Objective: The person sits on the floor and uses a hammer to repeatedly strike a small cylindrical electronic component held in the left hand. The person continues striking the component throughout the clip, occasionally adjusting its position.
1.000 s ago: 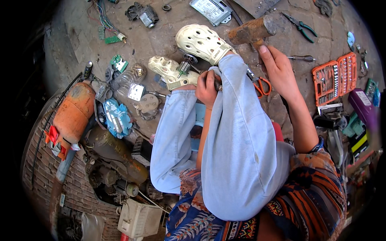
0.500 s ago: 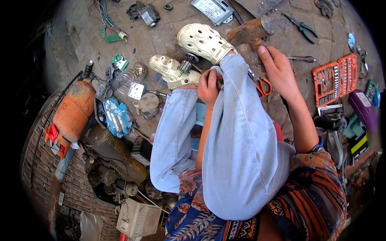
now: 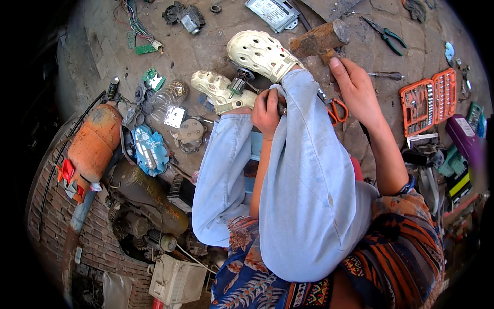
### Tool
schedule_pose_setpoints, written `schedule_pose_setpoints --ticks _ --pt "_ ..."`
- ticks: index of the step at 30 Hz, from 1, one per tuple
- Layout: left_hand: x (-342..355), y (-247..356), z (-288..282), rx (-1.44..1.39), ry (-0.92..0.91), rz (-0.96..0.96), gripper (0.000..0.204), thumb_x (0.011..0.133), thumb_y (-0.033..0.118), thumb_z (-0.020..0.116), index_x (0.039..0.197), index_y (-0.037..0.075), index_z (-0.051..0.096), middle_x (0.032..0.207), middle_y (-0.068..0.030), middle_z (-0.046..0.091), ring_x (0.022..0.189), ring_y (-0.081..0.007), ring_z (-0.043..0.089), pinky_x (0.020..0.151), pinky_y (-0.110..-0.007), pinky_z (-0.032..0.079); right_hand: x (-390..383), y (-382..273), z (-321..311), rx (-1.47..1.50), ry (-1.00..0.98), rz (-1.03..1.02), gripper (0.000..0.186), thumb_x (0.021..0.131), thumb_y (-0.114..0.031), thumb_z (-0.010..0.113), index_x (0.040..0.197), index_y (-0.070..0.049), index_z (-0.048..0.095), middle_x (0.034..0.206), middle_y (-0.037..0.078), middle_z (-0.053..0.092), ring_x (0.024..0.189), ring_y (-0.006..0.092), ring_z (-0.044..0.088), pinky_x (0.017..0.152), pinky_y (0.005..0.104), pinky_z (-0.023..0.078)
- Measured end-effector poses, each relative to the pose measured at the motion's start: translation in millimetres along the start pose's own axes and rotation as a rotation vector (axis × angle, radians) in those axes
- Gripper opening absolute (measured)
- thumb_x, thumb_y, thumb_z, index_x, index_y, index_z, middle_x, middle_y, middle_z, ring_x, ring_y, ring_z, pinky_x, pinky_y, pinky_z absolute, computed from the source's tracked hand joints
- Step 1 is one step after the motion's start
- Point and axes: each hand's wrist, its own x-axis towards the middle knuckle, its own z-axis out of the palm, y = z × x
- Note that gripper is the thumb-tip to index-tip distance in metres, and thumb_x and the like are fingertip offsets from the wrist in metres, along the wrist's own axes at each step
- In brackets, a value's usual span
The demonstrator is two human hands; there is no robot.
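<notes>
My right hand (image 3: pixel 352 87) is closed around the short handle of a hammer, its rusty head (image 3: pixel 321 38) just right of my raised shoe. Between my two cream clogs sits a small motor rotor (image 3: pixel 240 84) with a dark round end and green parts. Just below it my left hand (image 3: pixel 266 114) is curled beside my bent knee, fingers wrapped around something mostly hidden by the fingers and trouser leg. The raised clog (image 3: pixel 260 54) rests close by the rotor's upper end, and the other clog (image 3: pixel 218 90) lies to its left.
Orange-handled scissors (image 3: pixel 337 112), a screwdriver (image 3: pixel 390 75) and pliers (image 3: pixel 387 36) lie on the right, near an open orange socket set (image 3: pixel 429 100). Leftward are a clear plastic bottle (image 3: pixel 167 98), a blue bag (image 3: pixel 149 149) and an orange cylinder (image 3: pixel 96 135). A silver metal box (image 3: pixel 272 13) lies ahead.
The hammer head has turned very slightly in my right hand's grip. Both hands and the rotor stay in the same places.
</notes>
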Motion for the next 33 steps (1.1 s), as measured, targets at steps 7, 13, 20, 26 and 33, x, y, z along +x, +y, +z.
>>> schedule_pose_setpoints --ticks 7,13,20,26,33 --pt "-1.4 -8.3 -1.3 -0.037 -0.097 -0.010 0.031 0.071 0.008 0.067 0.101 0.008 0.063 0.090 -0.0069 0.062 0.074 -0.0227 0.063 0.062 -0.032 0.050 0.7 0.4 1.9 0.011 -0.014 0.012 0.055 0.096 -0.045 0.047 0.079 0.007 0.051 0.061 0.016 0.046 0.058 0.0227 0.042 0.058 0.0369 0.040" --pt "0.8 -5.9 -1.4 -0.021 -0.090 0.008 0.029 0.071 0.006 0.065 0.100 0.009 0.062 0.090 -0.0060 0.062 0.073 -0.0237 0.062 0.059 -0.032 0.049 0.8 0.8 0.5 -0.045 -0.023 0.009 0.055 0.096 -0.045 0.047 0.079 0.006 0.051 0.063 0.018 0.048 0.058 0.0257 0.044 0.059 0.0378 0.041" --pt "2.9 -1.6 -1.6 0.019 -0.041 0.027 0.028 0.072 0.004 0.065 0.099 0.009 0.063 0.089 -0.0057 0.062 0.072 -0.0236 0.062 0.058 -0.032 0.049 1.9 3.3 0.6 -0.035 -0.007 -0.001 0.055 0.096 -0.045 0.047 0.078 0.006 0.051 0.063 0.019 0.047 0.059 0.0269 0.042 0.059 0.0388 0.041" --pt "3.8 -3.5 -1.6 0.023 -0.037 0.052 0.029 0.070 0.004 0.065 0.099 0.009 0.063 0.089 -0.0059 0.062 0.072 -0.0232 0.062 0.058 -0.032 0.049 1.6 3.6 -0.5 -0.041 -0.012 0.019 0.054 0.096 -0.045 0.047 0.078 0.006 0.050 0.063 0.019 0.047 0.059 0.0264 0.042 0.059 0.0385 0.041" --pt "14.7 4.1 0.2 0.002 -0.039 0.037 0.029 0.070 0.005 0.066 0.099 0.009 0.062 0.088 -0.0057 0.061 0.071 -0.0233 0.062 0.058 -0.032 0.049 0.6 -0.4 -0.6 -0.039 -0.028 0.025 0.055 0.095 -0.045 0.048 0.077 0.006 0.050 0.062 0.018 0.046 0.058 0.0245 0.042 0.059 0.0380 0.041"
